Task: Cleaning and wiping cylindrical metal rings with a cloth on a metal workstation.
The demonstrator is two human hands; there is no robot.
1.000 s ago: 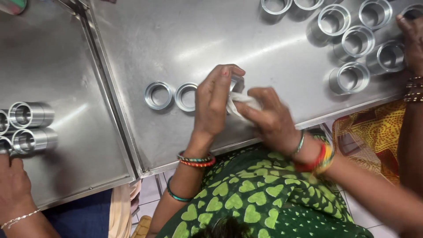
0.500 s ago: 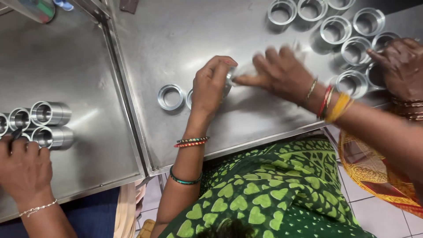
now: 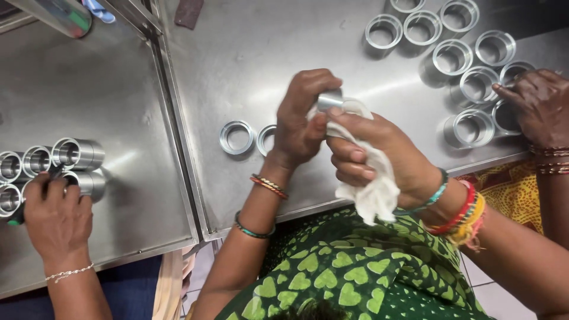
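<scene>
your left hand (image 3: 302,121) grips a small metal sleeve (image 3: 329,99), raised above the bench (image 3: 237,65). your right hand (image 3: 379,154) is closed on a white cloth (image 3: 370,189), pressing it against the sleeve. keep the left grip firm on the outer wall so the part cannot slip. work the cloth around the rim and into the bore. two flat rings (image 3: 237,137) lie just left of your left wrist. co-workers' hands handle other sleeves at the far left and far right.
</scene>
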